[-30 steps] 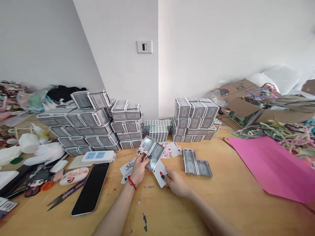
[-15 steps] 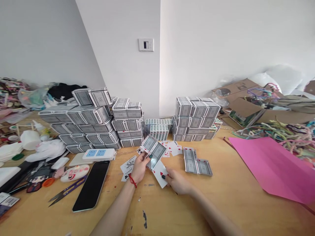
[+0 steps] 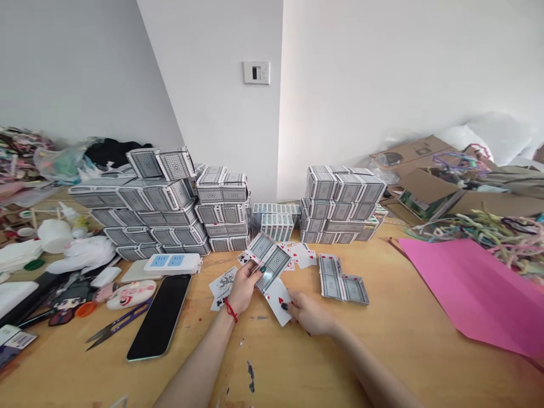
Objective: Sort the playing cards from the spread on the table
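In my left hand [image 3: 243,289] is a piece of joined playing cards [image 3: 268,260], patterned backs showing, pinched by thumb and fingers. My right hand [image 3: 312,313] grips a face-up heart card [image 3: 278,300] by its lower right edge; its upper end meets or slips under the joined cards, and I cannot tell which. Loose face-up cards [image 3: 305,256] lie behind my hands, and a joker card [image 3: 224,283] with a club card lies left of my left wrist. To the right sits another folded card piece [image 3: 340,281], bent into an L shape.
Stacked card blocks stand at the left [image 3: 144,209] and right [image 3: 340,204], with small card boxes [image 3: 276,221] between. A phone [image 3: 160,317], thread snips [image 3: 119,324] and a power strip [image 3: 173,262] lie left. Pink paper [image 3: 467,289] and coloured pipe cleaners [image 3: 488,232] are right.
The view has shifted slightly. Both hands hold the joined cards and the heart card in almost the same position as before.
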Tool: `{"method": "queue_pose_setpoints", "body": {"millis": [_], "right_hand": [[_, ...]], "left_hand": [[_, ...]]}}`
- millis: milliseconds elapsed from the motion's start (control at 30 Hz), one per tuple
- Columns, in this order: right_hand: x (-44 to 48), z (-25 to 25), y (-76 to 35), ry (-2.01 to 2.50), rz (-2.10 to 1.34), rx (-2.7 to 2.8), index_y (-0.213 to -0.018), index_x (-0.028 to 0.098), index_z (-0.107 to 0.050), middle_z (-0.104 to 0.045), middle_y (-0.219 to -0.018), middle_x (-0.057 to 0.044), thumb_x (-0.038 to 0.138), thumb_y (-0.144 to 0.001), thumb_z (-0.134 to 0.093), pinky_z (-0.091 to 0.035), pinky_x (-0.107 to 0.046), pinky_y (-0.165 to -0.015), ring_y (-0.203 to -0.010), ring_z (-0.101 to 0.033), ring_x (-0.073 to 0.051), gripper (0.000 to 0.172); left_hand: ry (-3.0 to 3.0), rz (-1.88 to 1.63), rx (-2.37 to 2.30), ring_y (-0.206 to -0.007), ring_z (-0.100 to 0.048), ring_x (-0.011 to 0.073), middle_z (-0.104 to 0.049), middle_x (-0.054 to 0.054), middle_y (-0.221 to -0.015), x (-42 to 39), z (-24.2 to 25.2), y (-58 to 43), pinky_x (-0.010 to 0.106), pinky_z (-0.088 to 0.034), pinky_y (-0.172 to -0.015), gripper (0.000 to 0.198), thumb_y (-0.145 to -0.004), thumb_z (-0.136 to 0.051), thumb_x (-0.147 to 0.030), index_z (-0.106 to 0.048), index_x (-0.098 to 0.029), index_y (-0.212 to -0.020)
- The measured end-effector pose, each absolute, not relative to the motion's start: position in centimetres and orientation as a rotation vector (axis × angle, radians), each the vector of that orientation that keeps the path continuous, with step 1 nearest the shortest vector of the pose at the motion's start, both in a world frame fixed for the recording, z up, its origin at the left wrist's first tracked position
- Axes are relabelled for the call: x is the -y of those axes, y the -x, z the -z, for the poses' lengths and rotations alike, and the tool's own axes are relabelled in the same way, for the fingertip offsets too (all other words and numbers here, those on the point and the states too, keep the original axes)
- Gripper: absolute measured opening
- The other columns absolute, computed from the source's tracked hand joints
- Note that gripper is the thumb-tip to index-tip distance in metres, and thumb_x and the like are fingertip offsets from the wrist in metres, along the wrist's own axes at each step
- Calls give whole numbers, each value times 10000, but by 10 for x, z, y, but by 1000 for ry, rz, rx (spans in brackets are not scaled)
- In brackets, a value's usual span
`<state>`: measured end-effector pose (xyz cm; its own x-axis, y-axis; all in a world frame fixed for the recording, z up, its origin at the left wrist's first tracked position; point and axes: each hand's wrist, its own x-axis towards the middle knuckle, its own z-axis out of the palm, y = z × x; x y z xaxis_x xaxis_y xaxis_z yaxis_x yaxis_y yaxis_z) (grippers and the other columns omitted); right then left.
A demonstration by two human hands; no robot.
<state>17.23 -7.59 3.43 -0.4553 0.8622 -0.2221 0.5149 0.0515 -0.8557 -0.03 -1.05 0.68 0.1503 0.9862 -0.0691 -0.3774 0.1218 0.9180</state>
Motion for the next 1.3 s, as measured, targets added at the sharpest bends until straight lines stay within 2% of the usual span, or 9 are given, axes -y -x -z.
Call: {"method": "queue_pose_setpoints", "body": {"millis": [200,567,667,833,1000,1067,1167,1300], "right_hand": [[75,-33,-172,1418,-1380,1989,-739,177,-448,-514,-624,10,228,-803,-374,-360,-177,-502,-525,-441,-96,110],[74,-31,-174,1385,-1382,1980,-697,175,-438,-493,-584,24,184,-771,-395,-332,-170,-453,-489,-429,-78,86],[72,-27,-173,1366,-1458,1838,-698,172,-449,-475,-546,38,263,-774,-431,-329,-169,-414,-443,-416,-69,120],[67,-17,-174,1298,-1490,1362,-680,177,-431,-391,-450,86,497,-717,-492,-320,-177,-304,-294,-344,-47,328],[66,-6,-168,1228,-1431,1146,-748,184,-405,-498,-495,60,562,-721,-440,-409,-198,-322,-331,-510,-97,380],[67,-3,-165,1230,-1380,1116,-782,198,-382,-539,-559,48,576,-731,-402,-427,-213,-310,-339,-530,-104,382],[67,-2,-164,1239,-1325,1139,-723,207,-359,-511,-521,63,566,-749,-375,-377,-190,-259,-298,-493,-92,360],[65,0,-166,1291,-1255,1189,-664,210,-359,-422,-426,84,530,-769,-366,-251,-167,-216,-233,-365,-62,337]], "left_hand": [[-922,-1197,-882,-930,-571,226,-649,81,-977,10,-5,0,310,-428,-793,364,-597,-654,-187,-616,-153,-958],[-980,-1190,-862,-934,-569,227,-645,83,-988,11,-7,0,333,-401,-839,348,-609,-643,-195,-622,-152,-954],[-920,-1197,-859,-902,-580,226,-653,82,-955,10,-8,-1,327,-417,-810,363,-588,-658,-187,-619,-149,-946],[-786,-1304,-845,-815,-598,175,-645,49,-941,9,-12,-2,285,-441,-749,405,-605,-651,-205,-570,-178,-1002],[-872,-1281,-875,-782,-590,161,-634,42,-928,10,-11,-1,267,-446,-698,391,-632,-640,-276,-563,-179,-1004],[-939,-1237,-901,-779,-583,169,-639,51,-886,9,-7,-1,270,-440,-697,369,-633,-638,-301,-586,-152,-966],[-1026,-1212,-983,-768,-571,174,-640,58,-841,7,-1,1,264,-431,-677,352,-626,-636,-332,-613,-124,-908],[-1047,-1181,-1057,-696,-568,167,-641,46,-790,7,2,1,244,-424,-589,373,-609,-635,-384,-621,-120,-873]]}}
